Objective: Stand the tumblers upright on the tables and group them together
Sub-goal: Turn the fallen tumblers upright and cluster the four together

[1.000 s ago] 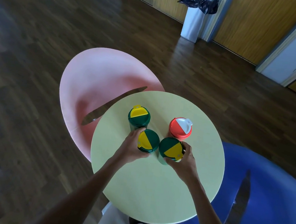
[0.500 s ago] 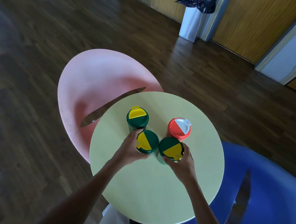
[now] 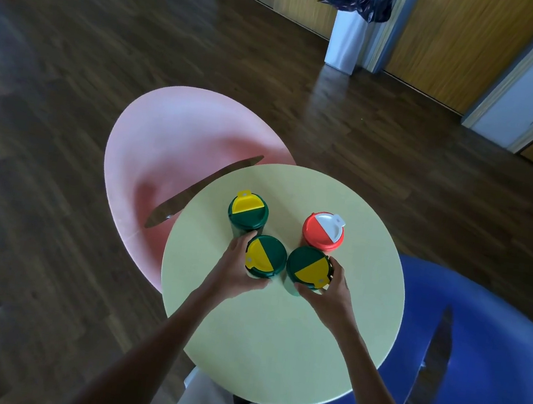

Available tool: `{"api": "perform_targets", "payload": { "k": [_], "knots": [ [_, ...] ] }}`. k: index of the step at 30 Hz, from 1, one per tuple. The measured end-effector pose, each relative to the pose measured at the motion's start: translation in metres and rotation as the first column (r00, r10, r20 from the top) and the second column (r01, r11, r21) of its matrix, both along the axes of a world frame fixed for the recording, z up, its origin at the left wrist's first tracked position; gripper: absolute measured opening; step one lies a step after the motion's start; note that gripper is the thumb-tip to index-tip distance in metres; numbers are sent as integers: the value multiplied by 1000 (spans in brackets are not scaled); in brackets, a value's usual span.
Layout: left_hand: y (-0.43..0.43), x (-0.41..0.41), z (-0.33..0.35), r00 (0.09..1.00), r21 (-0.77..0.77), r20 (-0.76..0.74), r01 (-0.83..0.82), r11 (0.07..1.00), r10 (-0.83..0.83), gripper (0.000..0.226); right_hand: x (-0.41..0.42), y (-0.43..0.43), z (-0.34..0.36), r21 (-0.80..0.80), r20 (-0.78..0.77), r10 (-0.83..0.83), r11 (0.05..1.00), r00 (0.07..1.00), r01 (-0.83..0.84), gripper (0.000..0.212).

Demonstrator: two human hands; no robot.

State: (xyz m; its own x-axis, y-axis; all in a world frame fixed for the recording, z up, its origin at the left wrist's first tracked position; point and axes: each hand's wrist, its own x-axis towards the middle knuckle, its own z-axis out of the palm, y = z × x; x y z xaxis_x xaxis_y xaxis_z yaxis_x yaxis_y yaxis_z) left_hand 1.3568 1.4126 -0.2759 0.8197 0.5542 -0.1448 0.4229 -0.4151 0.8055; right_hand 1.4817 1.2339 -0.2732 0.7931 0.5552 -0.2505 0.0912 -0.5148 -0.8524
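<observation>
Several tumblers stand upright in a tight cluster on the round pale-yellow table [image 3: 273,345]. My left hand [image 3: 237,271] wraps the near-left green tumbler with a green-and-yellow lid [image 3: 266,256]. My right hand [image 3: 328,291] wraps the near-right green tumbler with the same kind of lid [image 3: 307,266]. These two stand almost touching. Behind them stand a third green tumbler with a yellow flip lid [image 3: 248,211] on the left and a red tumbler with a white flip lid [image 3: 323,231] on the right. Both far tumblers are free of my hands.
A pink chair [image 3: 169,155] sits at the table's far left, partly under it, and a blue chair [image 3: 491,340] at its right. A white bin with a black bag [image 3: 351,33] stands by the wooden doors across the dark wood floor.
Almost nothing differs. Both hands stay on the two near tumblers, which sit in the same spots; the view has shifted slightly.
</observation>
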Motion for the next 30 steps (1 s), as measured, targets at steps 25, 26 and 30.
{"api": "perform_targets", "payload": {
  "k": [25,26,30],
  "knots": [
    [76,59,29,974,143,-211,-50,988,79,99,88,45,41,-331,225,77,943,971,2,81],
    [79,63,29,969,128,-239,-35,991,65,102,91,51,42,-372,222,119,928,968,-29,82],
    [82,75,30,936,150,-351,16,989,38,100,99,64,40,-490,201,241,864,949,-115,91]
  ]
}}
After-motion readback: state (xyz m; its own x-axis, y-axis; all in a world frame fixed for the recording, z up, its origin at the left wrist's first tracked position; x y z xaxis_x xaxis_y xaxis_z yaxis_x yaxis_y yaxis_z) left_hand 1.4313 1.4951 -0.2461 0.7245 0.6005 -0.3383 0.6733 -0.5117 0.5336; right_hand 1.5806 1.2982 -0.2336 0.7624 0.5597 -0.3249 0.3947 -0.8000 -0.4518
